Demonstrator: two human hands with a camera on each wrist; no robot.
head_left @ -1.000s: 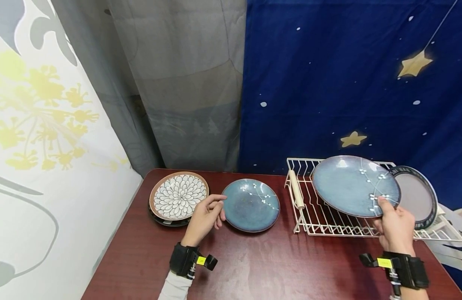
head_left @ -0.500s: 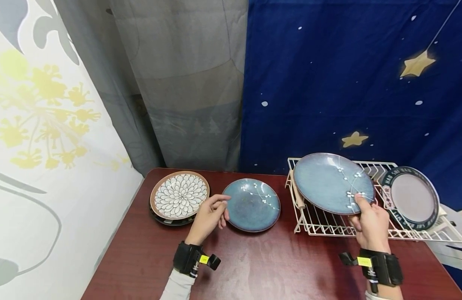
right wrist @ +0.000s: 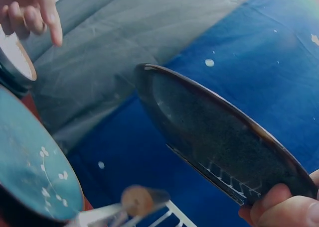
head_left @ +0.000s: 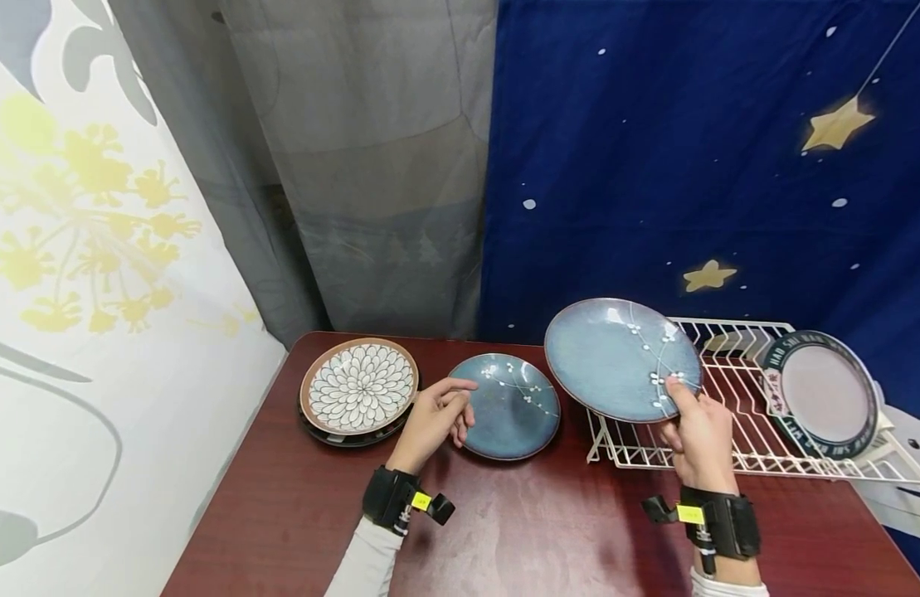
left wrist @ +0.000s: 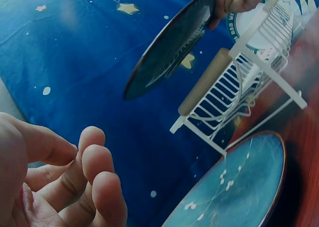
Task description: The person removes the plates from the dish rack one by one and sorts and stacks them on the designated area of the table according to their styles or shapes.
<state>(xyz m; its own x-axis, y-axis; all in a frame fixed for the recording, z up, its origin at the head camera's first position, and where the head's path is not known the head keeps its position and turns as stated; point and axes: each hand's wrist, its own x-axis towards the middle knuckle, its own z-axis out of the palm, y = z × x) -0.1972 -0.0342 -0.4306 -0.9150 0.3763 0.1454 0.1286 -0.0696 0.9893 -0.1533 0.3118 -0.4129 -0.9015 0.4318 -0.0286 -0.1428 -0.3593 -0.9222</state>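
Observation:
A blue plate (head_left: 616, 361) with white blossom sprigs is pinched at its lower right edge by my right hand (head_left: 700, 435), thumb on top and fingers beneath. It is held up over the left end of the white dish rack (head_left: 728, 406), and its underside (right wrist: 214, 137) shows in the right wrist view. A second blue blossom plate (head_left: 504, 423) lies on the table. My left hand (head_left: 433, 419) hovers at that plate's left edge, fingers loosely bent and holding nothing. In the left wrist view the left fingers (left wrist: 97, 162) are clear of both plates.
Left of the left hand, a brown-rimmed plate with a petal pattern (head_left: 362, 385) sits on a dark plate (head_left: 348, 439). A plate with a dark lettered rim (head_left: 821, 390) leans in the rack's right end. Curtains (head_left: 385, 166) hang behind the table (head_left: 504, 531).
My right hand has carried the blue plate leftward, from over the rack's middle to its left end, uncovering the lettered plate. My left hand has shifted slightly right.

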